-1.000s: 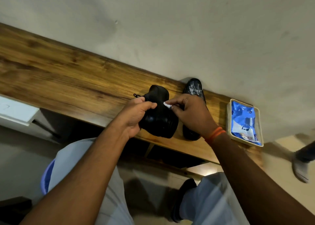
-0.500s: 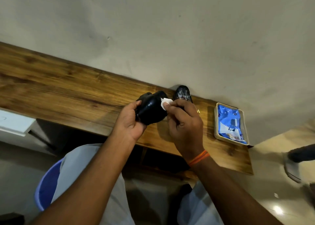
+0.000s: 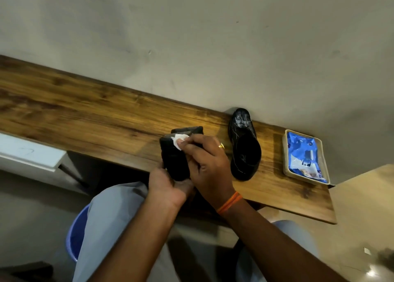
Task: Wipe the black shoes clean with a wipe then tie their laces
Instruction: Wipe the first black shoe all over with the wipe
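Note:
One black shoe (image 3: 173, 155) is held above the front edge of the wooden shelf (image 3: 85, 119), turned so its sole faces up. My left hand (image 3: 168, 185) grips it from below at the near end. My right hand (image 3: 204, 164) presses a small white wipe (image 3: 179, 139) with its fingertips against the shoe's upper end. The second black shoe (image 3: 244, 145) lies on the shelf to the right, toe toward the wall, its opening facing up.
A beige tray (image 3: 286, 164) holding a blue wipe packet (image 3: 303, 155) rests at the shelf's right end. The grey wall (image 3: 191, 36) backs the shelf. A blue bucket (image 3: 74, 239) sits on the floor by my left leg. A white panel (image 3: 27, 153) lies below left.
I have turned the held shoe over, so its sole faces up, and my left hand has shifted to its near end. The wipe has slid along the shoe. The view has shifted left.

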